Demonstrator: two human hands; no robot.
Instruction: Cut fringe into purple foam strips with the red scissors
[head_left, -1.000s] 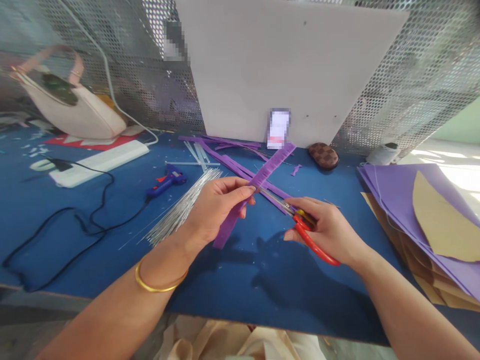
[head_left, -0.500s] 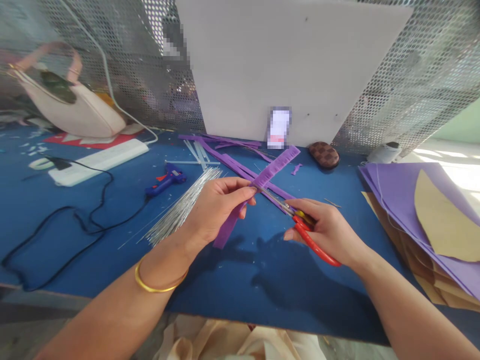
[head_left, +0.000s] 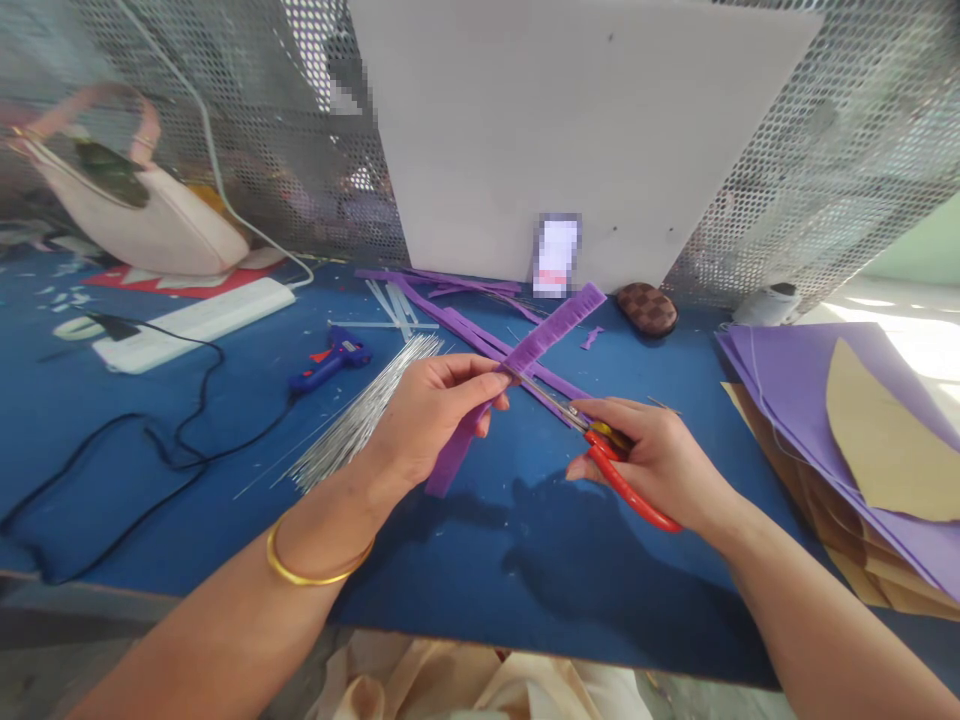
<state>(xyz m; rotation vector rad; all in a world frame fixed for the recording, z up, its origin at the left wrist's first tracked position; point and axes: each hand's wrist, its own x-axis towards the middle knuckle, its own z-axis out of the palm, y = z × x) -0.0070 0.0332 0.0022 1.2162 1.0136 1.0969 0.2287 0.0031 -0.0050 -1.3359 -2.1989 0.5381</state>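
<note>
While both hands have barely moved over the last second, the far end of the purple strip (head_left: 555,330) has swung slightly rightward. The left hand (head_left: 459,398) has its grip pinching the strip above the blue surface (head_left: 465,590); the right hand (head_left: 637,440) has its grip wrapped round the scissors (head_left: 604,458), their tips at those fingertips. Snipping seems to be continuing at much the same spot.

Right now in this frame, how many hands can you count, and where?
2: the left hand pinches a purple strip near the middle, and the right hand, nearer the right edge, holds red-handled scissors. No other hands show.
</note>
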